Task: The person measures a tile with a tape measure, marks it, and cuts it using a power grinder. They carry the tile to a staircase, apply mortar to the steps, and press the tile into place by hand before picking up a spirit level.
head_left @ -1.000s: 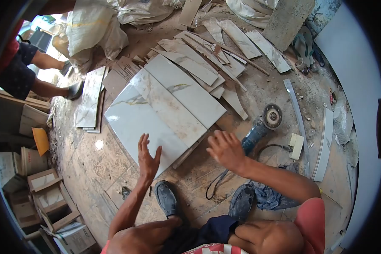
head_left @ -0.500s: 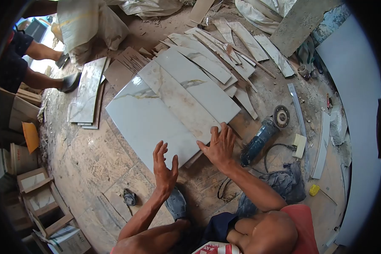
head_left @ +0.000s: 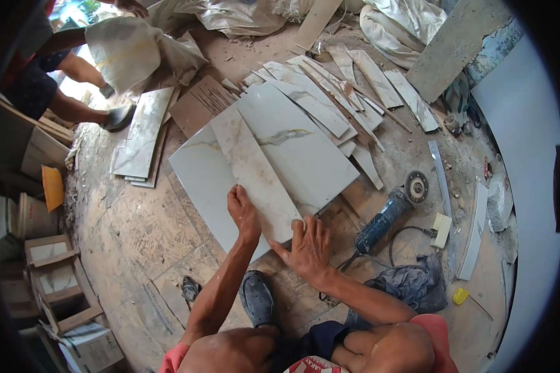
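A narrow marble-patterned tile strip [head_left: 255, 165] lies aslant on a large white marbled tile [head_left: 330, 168], its near end out by the large tile's front edge. Curled against the strip's left edge, the fingers of my left hand [head_left: 244, 212] are closed on it. My right hand [head_left: 309, 245] grips the near end, thumb at the left corner and bent fingers at the right. The undersides of both grips are hidden. To the right, an angle grinder [head_left: 382, 217] with a round disc lies on the floor.
Cut tile pieces [head_left: 317, 102] are heaped behind the large tile. More tiles [head_left: 144, 133] lie at left, near another person's shoe [head_left: 119, 117]. A power socket block [head_left: 441, 230], crumpled dark cloth [head_left: 410, 280], metal strip [head_left: 438, 168] and yellow tape measure [head_left: 460, 296] lie at right.
The strip has been drawn toward me across the large tile. My left hand has gone from open in the air to gripping its side; my right hand has come nearer with its end.
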The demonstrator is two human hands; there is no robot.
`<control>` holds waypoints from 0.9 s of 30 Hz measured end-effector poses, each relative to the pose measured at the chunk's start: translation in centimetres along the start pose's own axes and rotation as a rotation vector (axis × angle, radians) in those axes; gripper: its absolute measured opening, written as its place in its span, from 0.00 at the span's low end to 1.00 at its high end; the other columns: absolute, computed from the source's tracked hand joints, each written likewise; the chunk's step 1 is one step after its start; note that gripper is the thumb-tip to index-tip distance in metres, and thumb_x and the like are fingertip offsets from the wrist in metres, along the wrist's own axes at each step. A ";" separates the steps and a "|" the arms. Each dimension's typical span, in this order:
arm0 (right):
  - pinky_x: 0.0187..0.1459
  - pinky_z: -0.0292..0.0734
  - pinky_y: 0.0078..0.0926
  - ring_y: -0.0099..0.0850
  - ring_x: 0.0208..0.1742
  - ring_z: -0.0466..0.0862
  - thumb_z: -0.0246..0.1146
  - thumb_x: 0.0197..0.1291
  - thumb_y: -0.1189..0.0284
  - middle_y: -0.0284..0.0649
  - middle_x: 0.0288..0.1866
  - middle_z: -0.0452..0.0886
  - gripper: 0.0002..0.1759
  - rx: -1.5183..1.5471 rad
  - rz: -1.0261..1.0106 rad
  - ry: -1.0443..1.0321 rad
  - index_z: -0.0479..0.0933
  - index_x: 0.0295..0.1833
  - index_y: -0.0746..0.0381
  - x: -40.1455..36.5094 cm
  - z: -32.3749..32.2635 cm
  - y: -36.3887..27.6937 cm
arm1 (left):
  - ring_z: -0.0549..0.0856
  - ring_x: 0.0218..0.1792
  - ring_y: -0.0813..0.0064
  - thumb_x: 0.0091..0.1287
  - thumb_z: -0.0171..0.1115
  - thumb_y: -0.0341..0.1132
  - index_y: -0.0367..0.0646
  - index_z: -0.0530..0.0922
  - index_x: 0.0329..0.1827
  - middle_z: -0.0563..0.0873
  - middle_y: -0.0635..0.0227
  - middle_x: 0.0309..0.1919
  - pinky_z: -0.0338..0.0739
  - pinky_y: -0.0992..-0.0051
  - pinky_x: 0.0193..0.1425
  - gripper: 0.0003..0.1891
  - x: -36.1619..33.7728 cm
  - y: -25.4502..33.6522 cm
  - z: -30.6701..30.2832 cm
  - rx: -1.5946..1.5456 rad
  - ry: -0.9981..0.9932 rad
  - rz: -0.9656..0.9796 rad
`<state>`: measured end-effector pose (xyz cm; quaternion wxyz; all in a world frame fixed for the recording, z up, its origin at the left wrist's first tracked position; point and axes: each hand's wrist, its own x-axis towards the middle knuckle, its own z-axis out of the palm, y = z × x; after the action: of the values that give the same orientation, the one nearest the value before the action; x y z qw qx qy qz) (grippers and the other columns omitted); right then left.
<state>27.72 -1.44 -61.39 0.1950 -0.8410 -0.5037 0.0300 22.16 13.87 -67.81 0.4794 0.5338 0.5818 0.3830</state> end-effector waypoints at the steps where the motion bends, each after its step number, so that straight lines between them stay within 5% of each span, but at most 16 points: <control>1: 0.36 0.66 0.37 0.38 0.41 0.68 0.65 0.46 0.49 0.44 0.39 0.66 0.30 0.005 -0.007 0.002 0.66 0.39 0.63 -0.5 0.1 0.6 | 0.75 0.38 0.74 0.69 0.48 0.43 0.30 0.72 0.46 0.79 0.61 0.38 0.70 0.75 0.45 0.19 -0.1 -0.1 -0.3 0.001 0.009 0.004; 5: 0.38 0.67 0.35 0.36 0.39 0.70 0.62 0.55 0.55 0.43 0.39 0.67 0.24 0.267 0.183 0.153 0.65 0.42 0.65 -3.4 0.1 8.0 | 0.77 0.39 0.70 0.69 0.47 0.41 0.30 0.72 0.47 0.80 0.57 0.38 0.71 0.72 0.46 0.19 0.2 -0.7 -1.2 0.053 0.077 0.052; 7: 0.40 0.68 0.33 0.34 0.37 0.70 0.62 0.57 0.58 0.43 0.38 0.67 0.24 0.279 0.563 0.254 0.64 0.45 0.67 -5.7 0.4 12.8 | 0.78 0.39 0.68 0.69 0.48 0.41 0.30 0.72 0.48 0.80 0.56 0.38 0.71 0.71 0.47 0.18 0.3 -0.8 -1.7 0.080 0.113 0.067; 12: 0.45 0.68 0.35 0.39 0.42 0.71 0.63 0.55 0.54 0.47 0.43 0.69 0.35 0.426 1.049 0.339 0.61 0.51 0.74 -6.2 1.4 18.6 | 0.78 0.40 0.67 0.69 0.49 0.40 0.31 0.72 0.49 0.80 0.55 0.39 0.71 0.71 0.47 0.18 0.1 -0.2 -1.8 0.127 0.084 0.050; 18: 0.57 0.63 0.35 0.47 0.56 0.69 0.69 0.47 0.55 0.59 0.55 0.66 0.43 0.531 1.134 0.207 0.59 0.55 0.78 -4.3 2.7 19.0 | 0.80 0.39 0.67 0.68 0.50 0.40 0.31 0.72 0.49 0.81 0.55 0.38 0.73 0.71 0.45 0.18 0.0 0.5 -2.0 0.143 0.044 0.010; 26: 0.51 0.68 0.30 0.39 0.47 0.75 0.67 0.39 0.72 0.50 0.50 0.72 0.34 0.509 1.227 0.398 0.64 0.54 0.74 -3.8 3.7 19.8 | 0.81 0.42 0.65 0.62 0.54 0.40 0.32 0.77 0.48 0.82 0.53 0.41 0.75 0.70 0.46 0.19 2.1 -0.7 -4.0 0.299 -0.083 -0.035; 27: 0.47 0.71 0.29 0.36 0.42 0.77 0.65 0.39 0.73 0.47 0.44 0.74 0.28 0.693 1.191 0.419 0.68 0.49 0.72 -4.0 2.8 19.6 | 0.81 0.42 0.65 0.62 0.54 0.40 0.32 0.77 0.48 0.82 0.53 0.41 0.75 0.70 0.46 0.19 2.0 -0.3 -4.0 0.283 -0.081 -0.041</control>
<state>41.47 -12.19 -71.53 0.4938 -0.8507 0.1271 0.1274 18.25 16.07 -67.37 0.4300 0.5992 0.6210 0.2654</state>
